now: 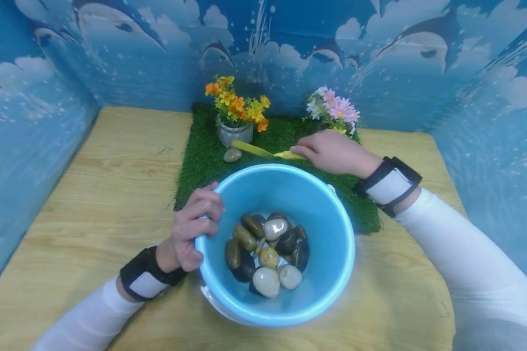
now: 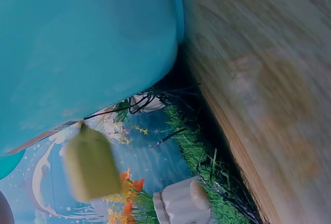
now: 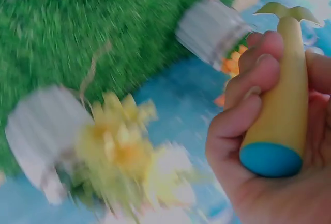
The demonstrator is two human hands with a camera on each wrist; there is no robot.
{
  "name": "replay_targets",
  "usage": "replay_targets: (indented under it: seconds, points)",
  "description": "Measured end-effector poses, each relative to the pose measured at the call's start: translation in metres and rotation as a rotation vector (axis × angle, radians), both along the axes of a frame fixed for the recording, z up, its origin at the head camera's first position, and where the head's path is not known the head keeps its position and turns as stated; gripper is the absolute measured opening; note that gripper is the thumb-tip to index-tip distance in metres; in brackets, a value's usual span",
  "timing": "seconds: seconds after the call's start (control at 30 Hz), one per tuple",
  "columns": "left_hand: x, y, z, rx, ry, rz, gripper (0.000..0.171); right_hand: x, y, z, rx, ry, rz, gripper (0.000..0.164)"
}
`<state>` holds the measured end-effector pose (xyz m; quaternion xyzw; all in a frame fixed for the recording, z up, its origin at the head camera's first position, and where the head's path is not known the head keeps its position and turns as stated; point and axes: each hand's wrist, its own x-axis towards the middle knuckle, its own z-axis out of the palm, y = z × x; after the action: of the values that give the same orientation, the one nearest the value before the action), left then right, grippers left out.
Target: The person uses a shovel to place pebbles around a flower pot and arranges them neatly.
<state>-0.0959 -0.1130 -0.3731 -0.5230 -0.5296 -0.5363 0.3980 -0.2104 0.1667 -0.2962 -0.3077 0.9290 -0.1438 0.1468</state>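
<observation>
A light blue bucket [image 1: 344, 273] stands on the table, with several smooth stones [image 1: 266, 282] lying in its bottom. My left hand [image 1: 195, 226] grips the bucket's left rim, fingers curled over the edge. Beyond the far rim, my right hand [image 1: 334, 153] holds a small yellow shovel [image 1: 251, 148] by its handle, the blade pointing left. In the right wrist view the fingers wrap round the thick yellow handle [image 3: 282, 100], which has a blue end. The blade [image 2: 93, 167] looks blurred in the left wrist view. A single pebble [image 1: 232, 155] lies on the grass mat, left of the blade.
The green grass mat [image 1: 197, 170] extends behind and under the far side of the bucket. On it stand a pot of orange and yellow flowers [image 1: 237, 105] and a pot of pink and white flowers [image 1: 334, 109]. Blue dolphin-printed walls [image 1: 158, 73] enclose the wooden table [image 1: 127, 170].
</observation>
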Motion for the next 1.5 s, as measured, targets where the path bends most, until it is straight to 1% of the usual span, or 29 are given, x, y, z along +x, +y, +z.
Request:
replay_targets:
  seconds: [0.13, 0.27, 0.37, 0.43, 0.53, 0.6, 0.67, 0.8, 0.87, 0.93, 1.03, 1.17, 1.27, 1.43, 1.5]
  points:
    - [0.001, -0.001, -0.001, -0.008, -0.005, -0.003, 0.051, 0.027, 0.018, 0.026, -0.032, 0.109, 0.030, 0.032]
    - [0.001, -0.001, 0.000, -0.006, -0.002, -0.004, 0.050, 0.055, 0.033, 0.050, -0.078, 0.305, 0.092, 0.022]
    - [0.000, -0.001, 0.000, -0.003, 0.000, -0.001, 0.050, 0.072, 0.036, 0.065, -0.091, 0.474, 0.167, 0.025]
    - [0.000, -0.001, 0.001, 0.000, 0.000, 0.001, 0.051, 0.081, 0.034, 0.071, -0.092, 0.553, 0.232, 0.027]
    - [0.000, -0.002, 0.000, 0.001, -0.004, 0.008, 0.052, 0.091, 0.023, 0.075, -0.086, 0.613, 0.323, 0.027]
    - [0.000, -0.003, -0.001, -0.003, -0.009, 0.015, 0.052, 0.099, 0.014, 0.073, -0.052, 0.647, 0.369, 0.027]
    - [0.001, -0.003, -0.002, -0.008, -0.014, 0.017, 0.053, 0.105, 0.004, 0.070, 0.007, 0.686, 0.407, 0.028]
    - [0.001, -0.003, -0.004, -0.009, -0.017, 0.016, 0.052, 0.116, -0.010, 0.060, 0.170, 0.778, 0.499, 0.018]
    - [0.000, -0.003, -0.004, -0.009, -0.016, 0.013, 0.052, 0.118, -0.014, 0.056, 0.239, 0.788, 0.538, 0.017]
    - [0.000, -0.002, -0.003, -0.009, -0.014, 0.011, 0.052, 0.120, -0.019, 0.051, 0.281, 0.767, 0.562, 0.015]
    - [0.000, -0.001, -0.003, -0.008, -0.012, 0.010, 0.052, 0.120, -0.024, 0.044, 0.317, 0.728, 0.576, 0.013]
    - [0.000, -0.001, -0.003, -0.013, -0.007, 0.015, 0.052, 0.120, -0.029, 0.036, 0.327, 0.686, 0.591, 0.011]
    - [0.000, -0.002, -0.003, -0.019, -0.008, 0.018, 0.052, 0.120, -0.032, 0.030, 0.321, 0.630, 0.608, 0.012]
    - [0.000, -0.003, -0.003, -0.027, -0.010, 0.020, 0.053, 0.118, -0.033, 0.024, 0.311, 0.543, 0.622, 0.014]
    - [0.000, -0.003, -0.003, -0.029, -0.009, 0.020, 0.053, 0.117, -0.034, 0.022, 0.297, 0.523, 0.634, 0.015]
